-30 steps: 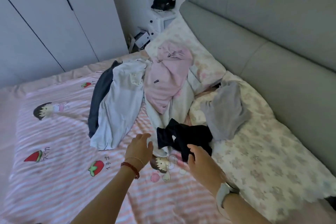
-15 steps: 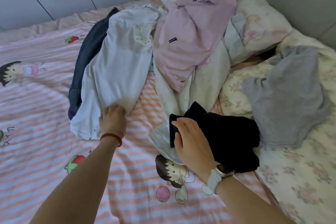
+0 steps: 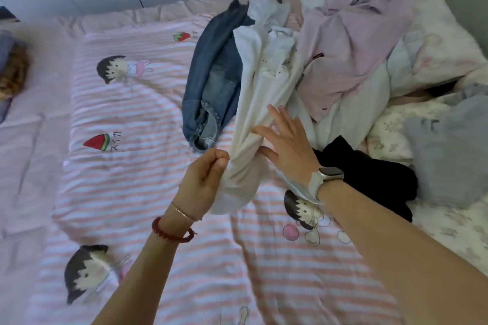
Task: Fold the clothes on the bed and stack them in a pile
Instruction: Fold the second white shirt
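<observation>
The left hand grips the near end of a white garment, its fingers curled tight into a fist round a bunched fold of the cloth, thumb pressed against the forefinger, so that the fabric gathers and drapes down beside the wrist. The right hand lies against the same white garment just beside the left, its fingers straight and spread apart, palm down, touching the cloth without closing on it. The white garment stretches away from both hands toward the far side of the bed, over a pink-and-white striped cover printed with cartoon girls and fruit. Its far end lies among the heap of unfolded clothes. A pair of blue jeans lies just to the left of it, partly tucked under its edge. To the right a pale pink top is crumpled over a cream cloth, resting partly on a floral pillow. A black garment sits behind the right wrist, which wears a white smartwatch, and a grey garment lies just beyond it at the right edge. The left wrist carries a red bead bracelet and a thin gold one.
</observation>
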`<state>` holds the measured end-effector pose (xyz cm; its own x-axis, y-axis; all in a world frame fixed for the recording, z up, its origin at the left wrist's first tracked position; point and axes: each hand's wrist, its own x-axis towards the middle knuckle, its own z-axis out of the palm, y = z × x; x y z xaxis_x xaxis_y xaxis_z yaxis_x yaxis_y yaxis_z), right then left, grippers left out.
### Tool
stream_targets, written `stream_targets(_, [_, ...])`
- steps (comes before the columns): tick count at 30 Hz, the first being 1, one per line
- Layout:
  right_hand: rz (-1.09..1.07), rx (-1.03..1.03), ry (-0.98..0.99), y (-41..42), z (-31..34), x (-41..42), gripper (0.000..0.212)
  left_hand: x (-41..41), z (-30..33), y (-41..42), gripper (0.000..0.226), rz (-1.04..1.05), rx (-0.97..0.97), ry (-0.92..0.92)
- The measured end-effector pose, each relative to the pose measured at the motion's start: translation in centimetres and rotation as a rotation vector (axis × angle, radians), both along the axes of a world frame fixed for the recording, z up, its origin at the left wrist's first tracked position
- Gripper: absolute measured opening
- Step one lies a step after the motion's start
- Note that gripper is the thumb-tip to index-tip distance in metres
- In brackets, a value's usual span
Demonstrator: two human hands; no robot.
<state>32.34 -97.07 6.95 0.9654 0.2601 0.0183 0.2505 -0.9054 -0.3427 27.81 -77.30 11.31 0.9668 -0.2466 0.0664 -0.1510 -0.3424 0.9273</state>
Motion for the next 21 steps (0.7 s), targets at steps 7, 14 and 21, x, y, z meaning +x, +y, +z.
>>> stream_targets(7, [0.177,0.282,0.401,9.2,0.8,-16.2,0.019,-8.8,-0.7,11.8,0.029,0.284,0.148,0.268])
stream_targets(14, [0.225,0.317,0.816,11.1,-0.6,-29.0,0.031,-13.9,-6.5,12.6,0.052,0.097,0.487,0.442])
stream_targets(21, [-0.647,0.569,0.503,9.0,-4.8,-20.3,0.066,-10.2,-11.8,6.1,0.09,0.038,0.306,0.572])
